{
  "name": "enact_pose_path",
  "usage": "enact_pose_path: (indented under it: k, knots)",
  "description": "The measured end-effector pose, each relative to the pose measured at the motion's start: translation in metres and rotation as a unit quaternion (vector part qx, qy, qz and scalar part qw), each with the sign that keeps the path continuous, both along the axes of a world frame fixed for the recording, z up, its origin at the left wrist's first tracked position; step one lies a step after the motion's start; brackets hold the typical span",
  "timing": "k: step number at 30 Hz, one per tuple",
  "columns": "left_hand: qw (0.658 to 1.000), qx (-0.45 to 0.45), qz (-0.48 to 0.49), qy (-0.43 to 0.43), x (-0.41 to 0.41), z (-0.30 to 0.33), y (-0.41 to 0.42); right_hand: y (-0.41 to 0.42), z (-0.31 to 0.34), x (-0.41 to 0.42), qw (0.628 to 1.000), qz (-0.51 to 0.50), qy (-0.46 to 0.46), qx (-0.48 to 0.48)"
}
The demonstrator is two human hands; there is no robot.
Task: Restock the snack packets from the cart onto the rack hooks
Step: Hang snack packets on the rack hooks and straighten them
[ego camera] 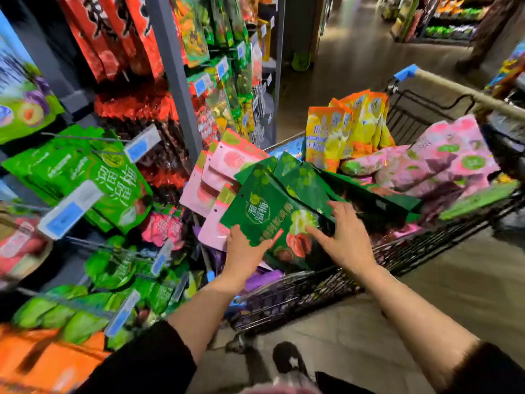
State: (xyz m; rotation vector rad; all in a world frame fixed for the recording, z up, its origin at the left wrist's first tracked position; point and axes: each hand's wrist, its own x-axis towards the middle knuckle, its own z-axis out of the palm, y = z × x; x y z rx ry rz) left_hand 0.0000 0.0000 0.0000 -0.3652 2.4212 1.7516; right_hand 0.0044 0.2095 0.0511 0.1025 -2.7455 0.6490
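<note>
The rack [176, 81] stands left of the cart [426, 245], which holds at least three dark green packets [270, 211]. The left hand [244, 251] grips the front one's lower edge; the right hand [343, 237] lies flat, fingers straight, on it. Best to lift it by the top, hang hole facing the hooks [85, 135].

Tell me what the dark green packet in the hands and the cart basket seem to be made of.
Dark green packet: apparently flexible plastic film, printed, slightly glossy; it is thin and bends, with a punched hang hole near the top. The left hand grips its lower edge and the right hand rests on it. Cart basket: dark wire mesh, probably coated metal.
</note>
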Motion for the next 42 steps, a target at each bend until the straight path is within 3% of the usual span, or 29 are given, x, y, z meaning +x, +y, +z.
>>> enact_pose_path:
  k: [4,6,10,14,17,20,22,24,26,29,32,37,39,42]
  knots:
    - [0.997,0.068,0.032,-0.036,-0.007,-0.021,0.009,-0.012,0.007,-0.028,0.988,-0.009,-0.147,0.050]
    - [0.994,0.070,0.057,-0.055,-0.005,-0.027,0.013,-0.016,-0.001,-0.032,0.988,0.002,-0.149,0.041]
    - [0.988,0.110,0.105,-0.021,-0.004,-0.017,0.017,-0.017,-0.013,-0.039,0.986,0.021,-0.114,-0.122]
    - [0.973,0.195,0.108,0.063,-0.007,0.004,0.011,-0.023,-0.006,-0.036,0.924,0.082,-0.099,-0.359]
    - [0.950,0.284,0.125,0.046,-0.013,0.016,0.003,-0.030,0.000,-0.040,0.900,0.107,-0.113,-0.408]
    - [0.957,0.258,0.130,0.028,-0.016,0.019,-0.007,-0.034,-0.010,-0.041,0.914,0.095,-0.132,-0.372]
    - [0.963,0.231,0.131,0.049,-0.015,0.014,-0.014,-0.032,-0.017,-0.039,0.942,0.021,-0.084,-0.325]
    - [0.968,0.199,0.130,0.081,-0.012,0.011,-0.022,-0.025,-0.021,-0.035,0.973,-0.090,0.001,-0.212]
    - [0.973,0.161,0.128,0.104,-0.007,0.007,-0.029,-0.017,-0.023,-0.036,0.979,-0.162,-0.004,-0.123]
    - [0.977,0.136,0.125,0.105,0.001,0.004,-0.033,-0.015,-0.025,-0.040,0.974,-0.165,-0.073,-0.135]
    - [0.980,0.124,0.130,0.087,0.006,0.001,-0.031,-0.016,-0.021,-0.041,0.963,-0.206,-0.075,-0.154]
    - [0.980,0.132,0.129,0.073,0.008,0.001,-0.030,-0.010,-0.033,-0.044,0.968,-0.137,-0.184,-0.100]
    - [0.978,0.140,0.133,0.075,0.010,0.002,-0.030,-0.012,-0.032,-0.043,0.974,-0.103,-0.170,-0.106]
    - [0.971,0.147,0.151,0.110,0.014,0.019,-0.034,-0.020,-0.014,-0.042,0.991,-0.078,-0.058,-0.088]
